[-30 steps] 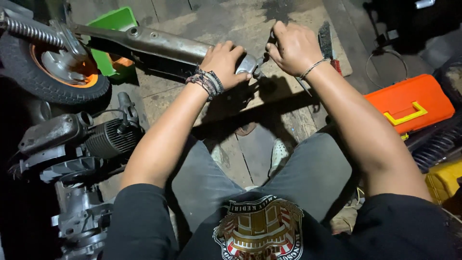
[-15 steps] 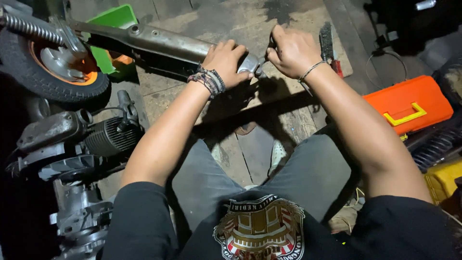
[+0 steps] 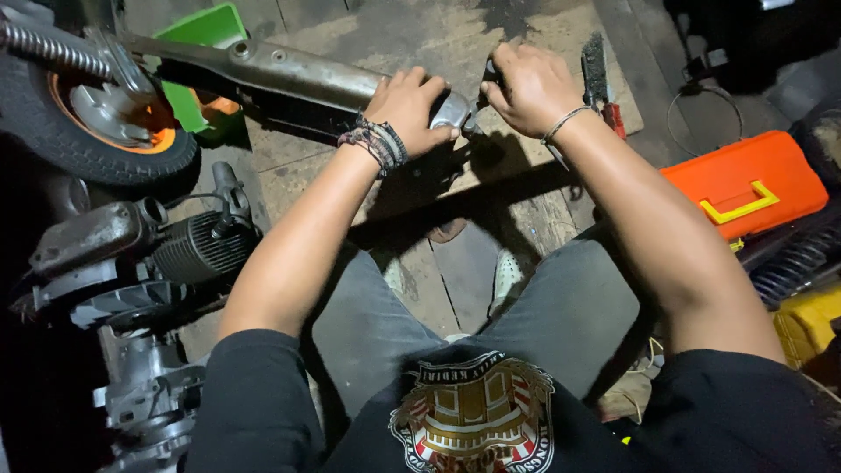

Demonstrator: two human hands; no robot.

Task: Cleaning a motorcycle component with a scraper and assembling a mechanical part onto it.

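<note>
Little has shifted since the earlier frame: I see my left hand point(image 3: 410, 103) still curled, fingers together, over the grey metal arm point(image 3: 289, 74) by the wheel point(image 3: 92, 131), my right hand point(image 3: 528, 88) fisted around a dark tool point(image 3: 489, 72) at its end.

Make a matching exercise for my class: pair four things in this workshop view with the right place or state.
1. left hand
2. wire brush
3. orange toolbox
4. small wheel

a. shut, yellow handle on top
b. lies beyond the right wrist
c. grips the end of the metal arm
d. far left, orange hub

Pairs: 1-c, 2-b, 3-a, 4-d
</note>
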